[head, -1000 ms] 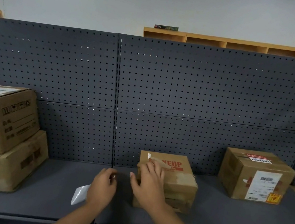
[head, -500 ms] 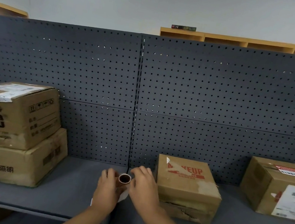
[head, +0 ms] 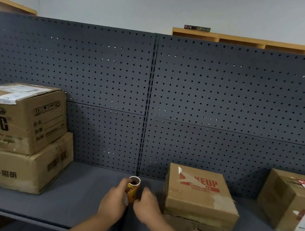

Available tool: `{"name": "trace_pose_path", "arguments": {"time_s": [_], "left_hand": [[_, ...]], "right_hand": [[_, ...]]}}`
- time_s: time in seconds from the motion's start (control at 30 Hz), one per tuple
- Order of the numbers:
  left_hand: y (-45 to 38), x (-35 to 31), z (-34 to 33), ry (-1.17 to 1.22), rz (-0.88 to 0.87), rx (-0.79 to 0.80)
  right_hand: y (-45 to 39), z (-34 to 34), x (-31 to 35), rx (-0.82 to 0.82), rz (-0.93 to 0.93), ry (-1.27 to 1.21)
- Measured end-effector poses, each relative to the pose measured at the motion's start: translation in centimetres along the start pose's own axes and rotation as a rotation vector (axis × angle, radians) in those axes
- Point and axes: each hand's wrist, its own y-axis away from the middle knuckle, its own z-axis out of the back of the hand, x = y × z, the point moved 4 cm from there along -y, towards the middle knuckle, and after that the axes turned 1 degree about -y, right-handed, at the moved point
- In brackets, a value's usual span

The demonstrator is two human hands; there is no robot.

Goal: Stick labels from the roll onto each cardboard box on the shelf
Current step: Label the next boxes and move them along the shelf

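My left hand grips the label roll above the shelf; my right hand picks at its edge, fingers blurred. I should peel slowly, then press flat onto the stacked cardboard boxes.

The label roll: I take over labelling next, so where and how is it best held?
Wrap the grip round the label roll at its lower barrel, from the left, as the left hand does. It stands upright, core opening upward, which probably leaves the right side free for the right hand to peel.
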Motion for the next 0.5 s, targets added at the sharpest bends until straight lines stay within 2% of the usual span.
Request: {"name": "trace_pose_path", "arguments": {"time_s": [0.1, 0.23, 0.5], "left_hand": [[-0.9, 1.4, -1.0, 0.004, 0.048, 0.022], [-0.3, 0.3, -0.9, 0.18, 0.076, 0.023], [0.6, -1.1, -0.3, 0.318, 0.027, -0.03]], "right_hand": [[-0.3, -0.3, -0.6, 0.007, 0.02, -0.039], [-0.2, -0.8, -0.7, -0.011, 0.063, -0.082], [-0.5, -0.8, -0.9, -0.099, 0.083, -0.117]]}}
